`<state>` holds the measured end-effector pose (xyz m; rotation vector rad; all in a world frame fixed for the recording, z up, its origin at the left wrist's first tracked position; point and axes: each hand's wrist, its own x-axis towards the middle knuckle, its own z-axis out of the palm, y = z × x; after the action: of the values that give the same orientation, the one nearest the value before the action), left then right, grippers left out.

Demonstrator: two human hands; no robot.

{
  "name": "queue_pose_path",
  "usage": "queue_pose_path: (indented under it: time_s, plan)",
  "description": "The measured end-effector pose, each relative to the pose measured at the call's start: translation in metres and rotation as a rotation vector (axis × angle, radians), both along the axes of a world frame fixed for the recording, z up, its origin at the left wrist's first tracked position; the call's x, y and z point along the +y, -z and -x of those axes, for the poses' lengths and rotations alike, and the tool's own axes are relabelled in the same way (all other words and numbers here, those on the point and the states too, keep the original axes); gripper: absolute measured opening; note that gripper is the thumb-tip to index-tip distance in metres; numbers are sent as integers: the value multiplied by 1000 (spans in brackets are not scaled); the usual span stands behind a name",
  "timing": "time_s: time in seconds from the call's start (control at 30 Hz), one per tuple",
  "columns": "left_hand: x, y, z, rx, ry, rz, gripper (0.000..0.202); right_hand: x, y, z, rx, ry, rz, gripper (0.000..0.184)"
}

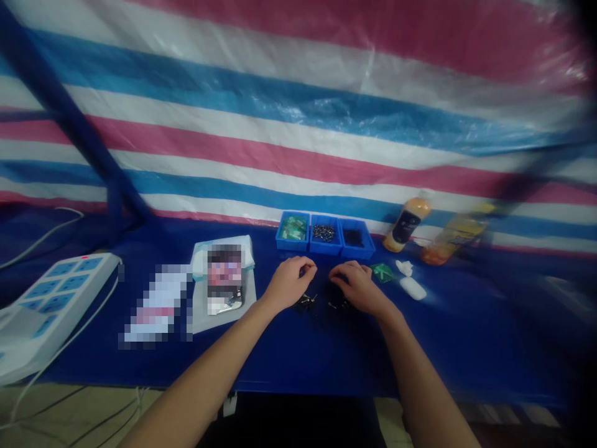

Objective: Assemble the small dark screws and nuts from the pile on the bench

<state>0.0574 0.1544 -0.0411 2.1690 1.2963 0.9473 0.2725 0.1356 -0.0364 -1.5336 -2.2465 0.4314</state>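
My left hand point(289, 284) and my right hand point(358, 287) rest palm down over the blue tabletop, fingers curled, their fingertips close together. Just below them lie small dark metal parts point(305, 303), with a second dark cluster point(338, 303) partly in shadow under my right hand. Whether either hand holds anything is hidden by the fingers. Beyond my fingertips stand several blue compartment bins point(324, 234) holding green pieces, small dark screws and black bits. A small green circuit board point(382, 272) lies to the right of my right hand.
A white power strip point(60, 305) and its cables sit at the left. A blurred package point(224, 277) lies on a white sheet, with a blurred item point(158, 305) beside it. Two bottles point(407, 224) and white pieces point(413, 288) stand at right, before a striped tarp point(280, 137).
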Motion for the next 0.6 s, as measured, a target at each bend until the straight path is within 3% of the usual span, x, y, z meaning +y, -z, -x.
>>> queue_pose_path:
  time_s: [0.27,0.6]
  plan:
    - [0,1,-1,13,7,-11,17,4,10,-3,-100,11,-53,14]
    - [-2,-3,-3,31,15,-39,21,2,8,10,2,43,-112,15]
